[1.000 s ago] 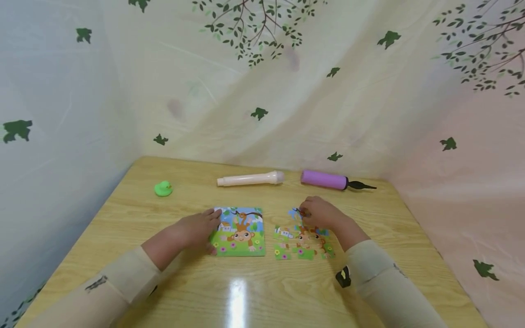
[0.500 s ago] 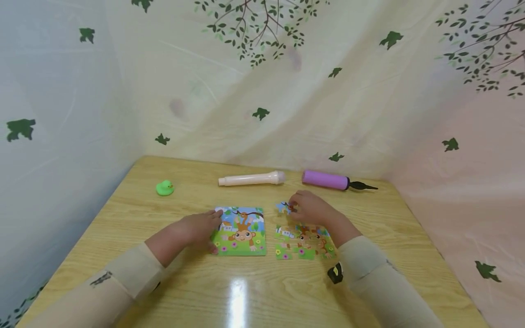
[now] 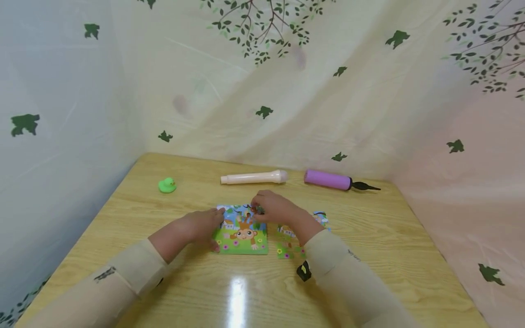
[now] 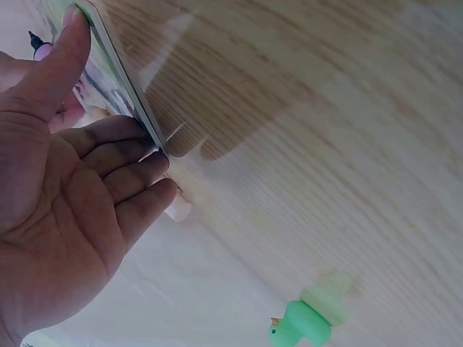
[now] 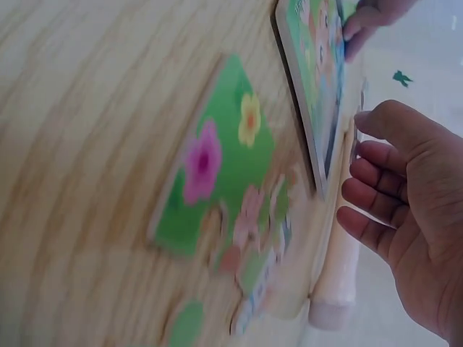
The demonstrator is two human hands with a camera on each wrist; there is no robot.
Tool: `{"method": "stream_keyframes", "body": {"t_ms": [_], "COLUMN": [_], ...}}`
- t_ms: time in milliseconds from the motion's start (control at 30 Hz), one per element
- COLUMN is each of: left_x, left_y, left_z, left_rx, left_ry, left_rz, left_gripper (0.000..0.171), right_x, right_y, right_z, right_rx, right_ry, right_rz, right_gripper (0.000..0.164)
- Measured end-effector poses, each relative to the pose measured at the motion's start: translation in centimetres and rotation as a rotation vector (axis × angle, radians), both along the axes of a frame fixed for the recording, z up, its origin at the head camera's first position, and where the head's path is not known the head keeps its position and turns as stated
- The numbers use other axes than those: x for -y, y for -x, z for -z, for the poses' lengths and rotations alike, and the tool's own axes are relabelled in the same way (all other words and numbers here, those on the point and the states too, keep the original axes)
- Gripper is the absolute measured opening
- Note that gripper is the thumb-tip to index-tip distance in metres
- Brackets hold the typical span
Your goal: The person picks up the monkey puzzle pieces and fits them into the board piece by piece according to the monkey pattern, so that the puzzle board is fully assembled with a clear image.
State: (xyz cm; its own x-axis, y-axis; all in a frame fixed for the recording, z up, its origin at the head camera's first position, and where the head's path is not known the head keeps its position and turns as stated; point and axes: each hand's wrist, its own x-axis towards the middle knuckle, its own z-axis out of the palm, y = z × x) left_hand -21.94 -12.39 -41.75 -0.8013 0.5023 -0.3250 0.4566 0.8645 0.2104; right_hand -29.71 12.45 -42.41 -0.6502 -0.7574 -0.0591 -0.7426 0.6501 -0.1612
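The square puzzle board, printed with a monkey hanging from a branch, lies flat on the table. My left hand touches its left side, thumb near the front corner and fingers toward the back; in the left wrist view these fingers rest along the board's edge. Above the board's back right corner, my right hand pinches a small puzzle piece, mostly hidden by the fingers. Several loose puzzle pieces lie right of the board, partly covered by my right forearm.
A green toy duck sits at the back left of the wooden table. Along the back lie a pale pink microphone-shaped stick and a purple hand pump with a black nozzle. A leaf-printed cloth hangs behind.
My right hand has moved left with the puzzle piece, from over the loose pieces to the board's back right corner. The left hand stays at the board's left side.
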Motion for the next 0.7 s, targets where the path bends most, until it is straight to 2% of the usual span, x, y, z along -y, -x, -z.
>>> {"method": "stream_keyframes", "body": {"t_ms": [267, 467, 700], "left_x": [0.1, 0.2, 0.1], "left_y": [0.3, 0.1, -0.1], "left_z": [0.3, 0.1, -0.1], "left_rx": [-0.004, 0.005, -0.010], "left_ry": [-0.021, -0.046, -0.037], "left_rz": [-0.007, -0.020, 0.004], "left_gripper": [0.096, 0.103, 0.103], "right_x": [2.0, 2.4, 2.6], "right_y": [0.2, 0.1, -0.3], "right_z": [0.9, 0.9, 0.6], "right_rx": [-0.017, -0.023, -0.028], "right_ry": [-0.078, -0.114, -0.122], "right_rz": [-0.020, -0.013, -0.019], "right_gripper": [0.029, 0.031, 0.030]}}
